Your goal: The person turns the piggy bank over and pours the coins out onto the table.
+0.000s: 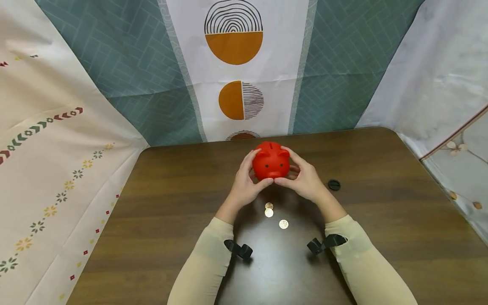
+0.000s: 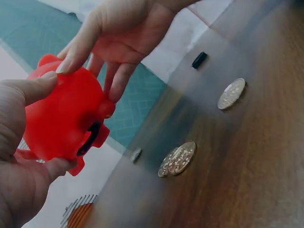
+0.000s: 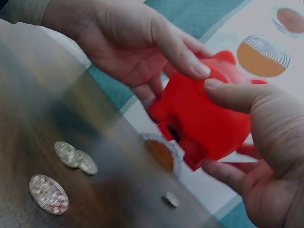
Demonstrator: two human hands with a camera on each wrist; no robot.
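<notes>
A red piggy bank [image 1: 271, 162] is held up over the table between both hands, its face toward me and its coin slot on top. From the left side my left hand [image 1: 245, 182] grips it, thumb under the snout and fingers round the body. My right hand [image 1: 305, 180] grips the opposite side the same way, the two thumbs close together. A dark round hole [image 2: 89, 138] shows in its underside in the left wrist view. Below lie several gold-coloured coins [image 1: 284, 224]; one small coin [image 3: 170, 199] under the bank appears only in the wrist views.
A round black plug [image 1: 334, 184] lies on the brown wooden table [image 1: 171, 220], right of the right hand. Patterned cloth [image 1: 244, 101] hangs behind the table's far edge and along both sides. Each forearm wears a black strap with a small camera [image 1: 244, 251].
</notes>
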